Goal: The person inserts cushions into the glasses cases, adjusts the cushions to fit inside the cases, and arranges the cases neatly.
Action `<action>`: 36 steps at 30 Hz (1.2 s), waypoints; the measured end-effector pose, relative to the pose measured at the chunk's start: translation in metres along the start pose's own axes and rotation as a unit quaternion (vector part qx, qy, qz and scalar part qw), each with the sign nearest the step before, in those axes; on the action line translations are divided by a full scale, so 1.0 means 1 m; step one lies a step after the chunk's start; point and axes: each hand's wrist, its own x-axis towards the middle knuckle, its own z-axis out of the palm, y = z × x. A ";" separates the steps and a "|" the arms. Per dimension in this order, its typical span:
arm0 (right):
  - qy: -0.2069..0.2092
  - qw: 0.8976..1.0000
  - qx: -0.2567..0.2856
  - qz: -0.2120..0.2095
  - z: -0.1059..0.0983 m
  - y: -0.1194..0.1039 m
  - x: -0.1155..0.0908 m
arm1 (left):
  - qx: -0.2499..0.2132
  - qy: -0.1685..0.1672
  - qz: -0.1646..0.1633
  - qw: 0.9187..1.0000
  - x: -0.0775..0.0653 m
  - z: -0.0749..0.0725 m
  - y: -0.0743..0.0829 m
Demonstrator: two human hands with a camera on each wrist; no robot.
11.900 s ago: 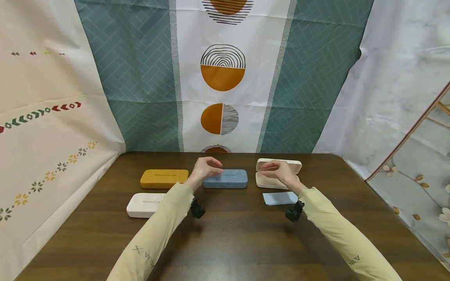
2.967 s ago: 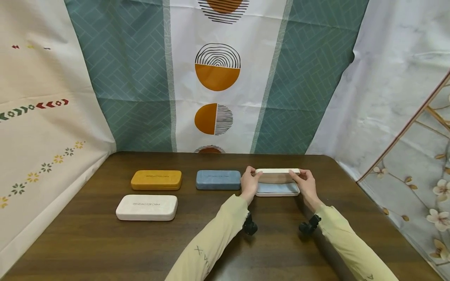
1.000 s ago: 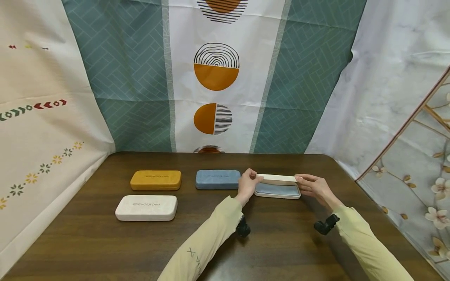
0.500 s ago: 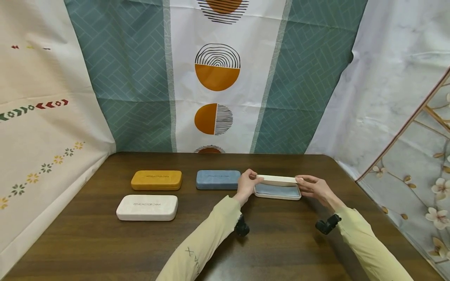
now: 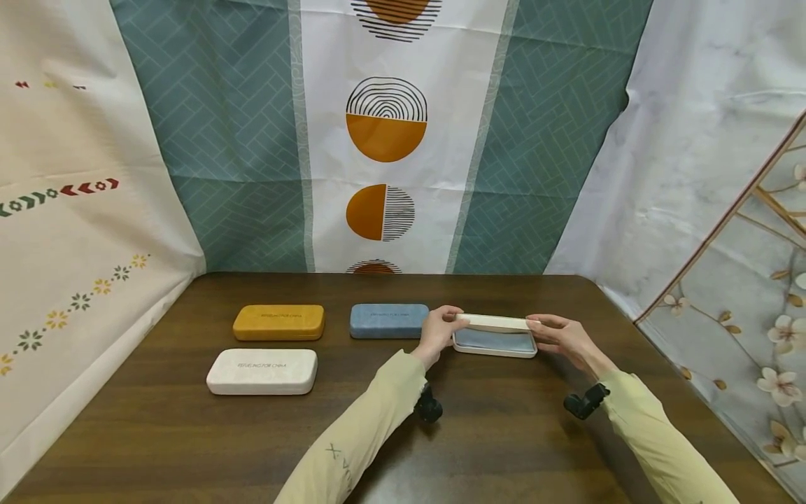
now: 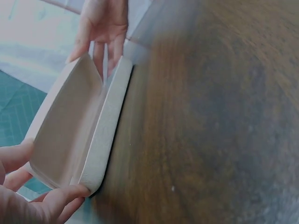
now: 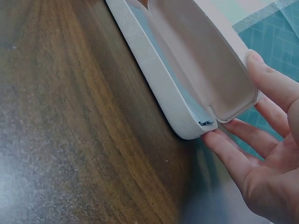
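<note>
A cream glasses case (image 5: 495,352) stands on the table at the right, its lid (image 5: 497,323) raised partway. Inside its base lies a folded light-blue cloth (image 5: 494,339), also visible as a blue strip of cloth (image 7: 161,48) in the right wrist view. My left hand (image 5: 436,332) grips the left end of the case, thumb on the lid and other fingertips at the base's corner. At the opposite end, my right hand (image 5: 562,339) holds the case, with the thumb (image 7: 259,65) against the lid's edge and fingers at the hinge and base corner.
A blue glasses case (image 5: 389,321) lies just left of my left hand. Farther left are a mustard-yellow case (image 5: 279,323) and, nearer me, a white case (image 5: 262,372), both closed. Hanging fabric borders the brown wooden table (image 5: 189,434) at the back and sides.
The blue cloth, earlier on the table before the case, now lies in it. Both hands came to the case; the lid has tipped lower, and the right hand shifted to its right end.
</note>
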 end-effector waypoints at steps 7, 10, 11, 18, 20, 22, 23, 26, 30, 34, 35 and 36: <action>-0.006 1.000 0.013 -0.010 0.000 0.000 -0.004 | -0.005 -0.012 -0.011 1.000 0.002 -0.001 0.000; -0.010 1.000 0.024 -0.012 0.000 0.001 -0.005 | -0.008 -0.008 -0.004 1.000 0.001 0.000 -0.001; -0.009 1.000 0.026 -0.011 0.000 0.001 -0.004 | -0.012 -0.007 -0.003 1.000 0.001 0.000 -0.001; -0.005 1.000 0.013 0.001 -0.001 0.001 -0.002 | -0.018 -0.001 0.003 1.000 -0.002 -0.001 0.000; -0.006 1.000 0.014 0.000 -0.001 0.002 -0.003 | -0.017 -0.001 0.004 1.000 -0.003 -0.001 0.000; -0.009 1.000 0.017 -0.002 -0.002 0.003 -0.003 | -0.015 -0.002 0.005 1.000 -0.003 -0.001 -0.001; -0.010 1.000 0.017 -0.003 -0.002 0.003 -0.003 | -0.015 -0.003 0.006 1.000 -0.003 -0.001 -0.001; -0.010 1.000 0.017 -0.005 -0.003 0.005 -0.003 | -0.013 0.001 0.008 1.000 -0.004 0.000 -0.001; -0.002 1.000 -0.008 -0.004 -0.003 0.009 -0.003 | 0.015 0.017 0.016 1.000 -0.004 0.001 -0.002; 0.003 0.999 -0.051 -0.010 -0.002 0.013 -0.003 | 0.065 0.038 0.029 0.997 -0.003 0.003 -0.004; 0.005 0.998 -0.057 -0.012 -0.002 0.014 -0.002 | 0.075 0.043 0.032 0.996 -0.003 0.004 -0.004; 0.004 0.998 -0.056 -0.015 -0.002 0.014 -0.002 | 0.082 0.046 0.036 0.995 -0.003 0.004 -0.004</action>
